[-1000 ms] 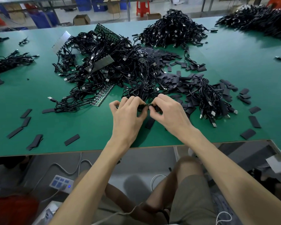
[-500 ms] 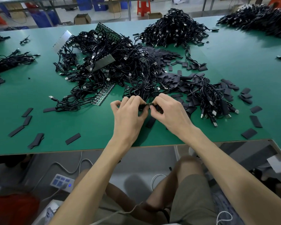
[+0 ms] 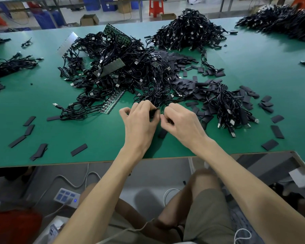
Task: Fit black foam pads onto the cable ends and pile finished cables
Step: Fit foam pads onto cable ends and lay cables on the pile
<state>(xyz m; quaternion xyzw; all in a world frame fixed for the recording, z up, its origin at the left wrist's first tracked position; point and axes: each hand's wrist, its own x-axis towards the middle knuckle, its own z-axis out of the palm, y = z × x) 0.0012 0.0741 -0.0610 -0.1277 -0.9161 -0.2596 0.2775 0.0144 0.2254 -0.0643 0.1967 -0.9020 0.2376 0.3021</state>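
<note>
Both hands work just above the near edge of the green table (image 3: 253,67), almost touching each other. The left hand (image 3: 139,124) has its fingers curled around a black cable end (image 3: 153,112), which sticks out on the far side of its fingertips. The right hand (image 3: 183,124) is also curled, and it pinches a small black piece (image 3: 169,121) between thumb and fingers. Whether that piece is a pad or more cable cannot be told.

One foam pad (image 3: 163,133) lies on the table under the hands. Just beyond them spreads a big tangle of cables (image 3: 121,71). A smaller bundle (image 3: 227,106) lies to the right among loose pads (image 3: 183,62). A tidy pile (image 3: 188,32) sits farther back. More pads (image 3: 78,149) lie scattered near the left edge.
</note>
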